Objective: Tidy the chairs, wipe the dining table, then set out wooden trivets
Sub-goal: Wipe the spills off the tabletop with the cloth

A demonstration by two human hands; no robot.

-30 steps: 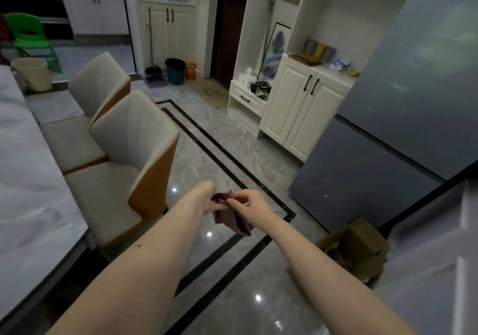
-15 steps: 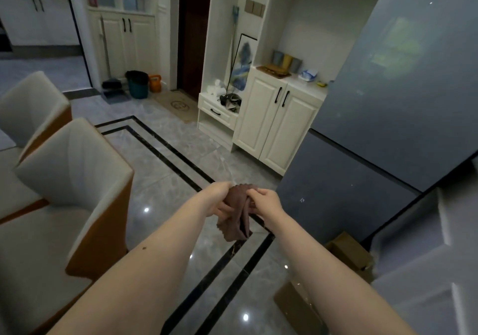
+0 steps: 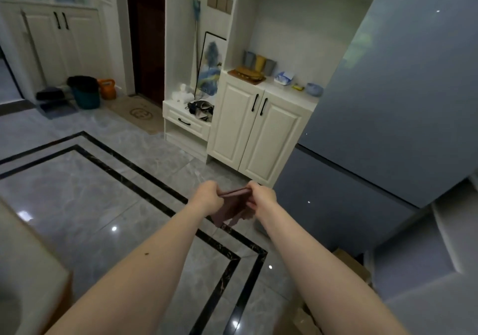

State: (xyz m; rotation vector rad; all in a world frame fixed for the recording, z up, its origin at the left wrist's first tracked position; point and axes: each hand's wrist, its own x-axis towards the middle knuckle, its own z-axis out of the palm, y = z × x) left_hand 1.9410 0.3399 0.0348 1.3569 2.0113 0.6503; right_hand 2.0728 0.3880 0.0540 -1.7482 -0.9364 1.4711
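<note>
A brown cloth [image 3: 231, 209] hangs in front of me over the tiled floor, stretched between both hands. My left hand [image 3: 207, 199] grips its left upper edge with curled fingers. My right hand [image 3: 261, 197] pinches the right upper edge. The top edge is pulled taut and the rest of the cloth droops below. One cream chair back [image 3: 28, 275] with an orange side shows at the lower left. A stack of brown wooden pieces [image 3: 249, 74] lies on the white cabinet top straight ahead. The dining table is out of view.
A white cabinet [image 3: 256, 133] with black handles stands ahead, and a large blue-grey fridge [image 3: 382, 117] fills the right. A teal bucket [image 3: 85, 94] and an orange jug [image 3: 107, 89] sit by the far wall. A cardboard box [image 3: 351, 267] lies on the floor at lower right.
My view has swung right, so the chairs and table have slid out to the left. Both hands have pulled the bunched cloth apart into a taut, flatter strip.
</note>
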